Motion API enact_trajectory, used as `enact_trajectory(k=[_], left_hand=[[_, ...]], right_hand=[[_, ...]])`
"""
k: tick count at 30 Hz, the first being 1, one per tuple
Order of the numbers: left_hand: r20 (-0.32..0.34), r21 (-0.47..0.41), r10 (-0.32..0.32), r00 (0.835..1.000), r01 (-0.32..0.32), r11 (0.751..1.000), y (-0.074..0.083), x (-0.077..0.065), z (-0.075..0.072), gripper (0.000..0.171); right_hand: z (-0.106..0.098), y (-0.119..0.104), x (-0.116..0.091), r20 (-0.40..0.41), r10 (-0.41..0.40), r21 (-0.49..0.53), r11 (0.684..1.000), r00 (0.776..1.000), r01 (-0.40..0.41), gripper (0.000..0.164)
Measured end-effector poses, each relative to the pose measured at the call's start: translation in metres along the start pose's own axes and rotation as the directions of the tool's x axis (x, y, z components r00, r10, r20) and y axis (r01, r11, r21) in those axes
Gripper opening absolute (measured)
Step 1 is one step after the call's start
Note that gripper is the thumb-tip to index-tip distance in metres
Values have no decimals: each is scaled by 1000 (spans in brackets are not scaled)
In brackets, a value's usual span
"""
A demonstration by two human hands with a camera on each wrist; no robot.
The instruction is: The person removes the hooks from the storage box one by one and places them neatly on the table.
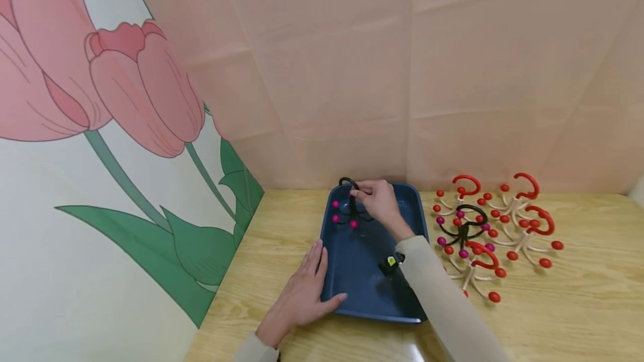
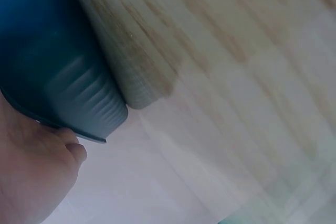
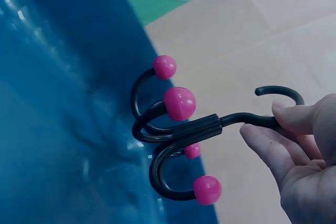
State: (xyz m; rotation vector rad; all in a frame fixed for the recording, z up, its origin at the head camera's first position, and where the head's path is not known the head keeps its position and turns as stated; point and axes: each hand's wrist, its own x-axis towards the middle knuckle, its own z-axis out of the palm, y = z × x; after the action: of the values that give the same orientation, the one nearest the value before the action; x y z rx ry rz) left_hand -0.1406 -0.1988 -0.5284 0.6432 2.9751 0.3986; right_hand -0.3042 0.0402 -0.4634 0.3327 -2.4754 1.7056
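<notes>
A black multi-arm hanging hook (image 3: 189,129) with pink ball tips is pinched by its curved top between the thumb and fingers of my right hand (image 1: 378,201). It stands upright at the far left part of a blue tray (image 1: 362,272), its arms low over the tray floor. My left hand (image 1: 302,289) lies against the tray's near left side, fingers straight along the rim and thumb over the near corner. In the left wrist view, part of that hand shows at the tray's outer wall (image 2: 79,93).
Right of the tray, several white hooks with red balls, such as one white hook (image 1: 525,239), stand close together on the wooden table (image 1: 593,317). Among them is another black hook (image 1: 464,232) with magenta balls. A pink cloth backdrop (image 1: 327,71) rises behind the table.
</notes>
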Motion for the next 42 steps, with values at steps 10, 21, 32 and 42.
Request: enact_trajectory(k=[10, 21, 32, 42], left_hand=[[0, 22, 1, 1000, -1, 1000, 0, -1, 0, 111], [-34, 40, 43, 998, -42, 998, -1, 0, 1, 110], [-27, 45, 28, 999, -27, 999, -2, -1, 3, 110], [-40, 53, 37, 999, -34, 998, -1, 3, 3, 108]], right_hand=[[-27, -32, -13, 36, -9, 21, 1000, 999, 8, 30], [-68, -62, -29, 29, -78, 89, 993, 997, 75, 27], [-109, -91, -68, -14, -92, 131, 987, 996, 93, 32], [-154, -94, -98, -82, -82, 2, 997, 993, 83, 34]])
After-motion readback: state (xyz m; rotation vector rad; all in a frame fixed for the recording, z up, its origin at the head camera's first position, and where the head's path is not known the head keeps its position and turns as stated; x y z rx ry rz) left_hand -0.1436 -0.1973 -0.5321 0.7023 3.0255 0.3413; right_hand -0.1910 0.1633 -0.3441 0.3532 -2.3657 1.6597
